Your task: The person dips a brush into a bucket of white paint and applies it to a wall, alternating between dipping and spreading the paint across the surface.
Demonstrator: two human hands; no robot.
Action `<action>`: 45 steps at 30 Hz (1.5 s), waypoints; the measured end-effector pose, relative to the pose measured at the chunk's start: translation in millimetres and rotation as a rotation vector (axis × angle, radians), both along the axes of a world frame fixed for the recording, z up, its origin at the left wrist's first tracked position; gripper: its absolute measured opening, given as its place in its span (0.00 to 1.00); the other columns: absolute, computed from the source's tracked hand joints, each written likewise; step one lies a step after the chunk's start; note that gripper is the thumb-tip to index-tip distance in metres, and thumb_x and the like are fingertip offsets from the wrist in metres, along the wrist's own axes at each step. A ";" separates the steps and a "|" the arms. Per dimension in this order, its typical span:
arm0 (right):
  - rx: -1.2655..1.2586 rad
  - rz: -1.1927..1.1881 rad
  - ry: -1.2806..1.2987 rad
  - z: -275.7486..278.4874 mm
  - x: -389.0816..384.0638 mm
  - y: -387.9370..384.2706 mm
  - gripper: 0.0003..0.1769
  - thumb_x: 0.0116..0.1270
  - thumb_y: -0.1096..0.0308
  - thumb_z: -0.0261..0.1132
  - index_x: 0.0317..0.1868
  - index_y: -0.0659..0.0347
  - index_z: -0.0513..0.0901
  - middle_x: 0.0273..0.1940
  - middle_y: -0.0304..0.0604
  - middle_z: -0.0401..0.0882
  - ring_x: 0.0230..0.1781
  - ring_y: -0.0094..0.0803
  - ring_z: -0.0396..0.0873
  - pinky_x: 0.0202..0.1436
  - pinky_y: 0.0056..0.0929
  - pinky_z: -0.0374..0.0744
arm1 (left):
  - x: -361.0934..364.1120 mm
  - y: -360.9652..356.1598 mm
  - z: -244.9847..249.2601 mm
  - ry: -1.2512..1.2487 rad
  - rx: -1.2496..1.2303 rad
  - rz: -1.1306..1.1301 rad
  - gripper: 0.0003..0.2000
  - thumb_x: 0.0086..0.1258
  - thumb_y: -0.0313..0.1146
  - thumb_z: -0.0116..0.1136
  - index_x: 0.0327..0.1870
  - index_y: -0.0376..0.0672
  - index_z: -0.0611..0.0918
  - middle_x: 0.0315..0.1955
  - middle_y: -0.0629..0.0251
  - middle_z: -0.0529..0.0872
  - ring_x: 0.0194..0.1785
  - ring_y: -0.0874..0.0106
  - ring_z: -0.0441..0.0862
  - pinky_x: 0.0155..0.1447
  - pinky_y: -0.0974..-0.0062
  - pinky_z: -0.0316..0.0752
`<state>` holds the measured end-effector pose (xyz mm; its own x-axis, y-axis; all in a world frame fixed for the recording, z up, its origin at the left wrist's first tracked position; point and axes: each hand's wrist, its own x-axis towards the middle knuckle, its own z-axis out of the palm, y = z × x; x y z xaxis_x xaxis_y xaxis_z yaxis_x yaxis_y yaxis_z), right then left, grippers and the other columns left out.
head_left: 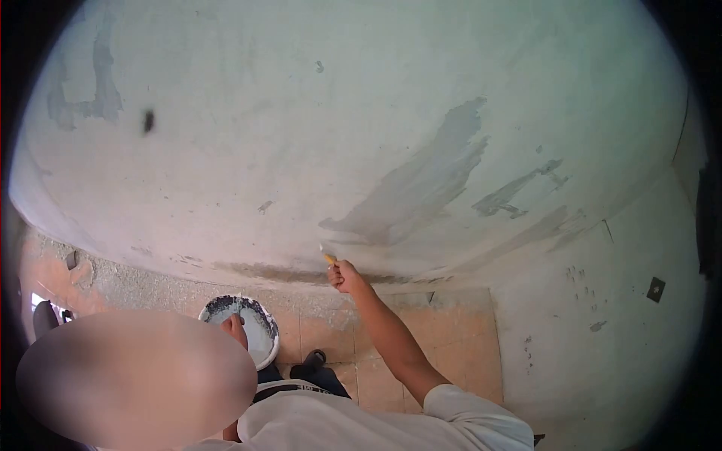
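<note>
My right hand (343,276) is stretched forward, closed around a small yellow-handled tool (329,258). Its pale tip is at the lower part of the pale wall (248,143); whether it is a scraper or a brush is too small to tell. Closed fingers show on my left hand (235,328), which is over the white bucket (274,350). A thin greyish thing (238,305) shows just beyond that hand, but I cannot make out what the fingers hold. Pale paste-like material (259,337) lies in the bucket, with dark smears on its inner wall.
Grey patches (429,177) mark the wall, and a brown stain runs along its foot. Orange floor tiles (380,387) carry pale grit near the wall. A side wall (602,331) stands at right with a dark square plate (656,289). A large blurred oval hides the lower left.
</note>
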<state>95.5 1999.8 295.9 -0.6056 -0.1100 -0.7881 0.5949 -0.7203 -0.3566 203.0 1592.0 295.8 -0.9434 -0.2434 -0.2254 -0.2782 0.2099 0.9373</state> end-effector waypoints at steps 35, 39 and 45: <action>0.876 -0.488 0.541 125.0 3.6 106.2 0.35 0.89 0.32 0.52 0.24 0.45 0.69 0.17 0.28 0.62 0.13 0.23 0.58 0.18 0.30 0.54 | 17.4 -37.4 3.6 -0.045 0.029 -0.055 0.21 0.83 0.38 0.48 0.23 0.40 0.70 0.21 0.72 0.69 0.28 0.76 0.64 0.34 0.65 0.58; 0.677 -0.351 0.245 -63.0 18.8 44.5 0.33 0.91 0.39 0.53 0.26 0.48 0.72 0.15 0.31 0.66 0.09 0.24 0.60 0.14 0.31 0.55 | 13.4 -48.4 4.7 -0.198 0.075 -0.083 0.20 0.83 0.39 0.49 0.24 0.42 0.74 0.20 0.73 0.71 0.24 0.79 0.66 0.29 0.70 0.58; 0.640 -0.410 0.008 -170.3 33.4 -16.1 0.28 0.89 0.41 0.56 0.34 0.52 0.79 0.19 0.32 0.71 0.11 0.25 0.65 0.15 0.31 0.63 | -24.9 -82.5 -30.8 -0.254 0.043 -0.267 0.18 0.84 0.43 0.52 0.28 0.49 0.77 0.19 0.80 0.70 0.20 0.83 0.63 0.23 0.75 0.54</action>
<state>128.9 1983.8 125.7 -0.5050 0.6028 -0.6177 0.3197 -0.5342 -0.7826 178.1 1509.5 265.1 -0.8852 0.0188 -0.4648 -0.4434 0.2685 0.8552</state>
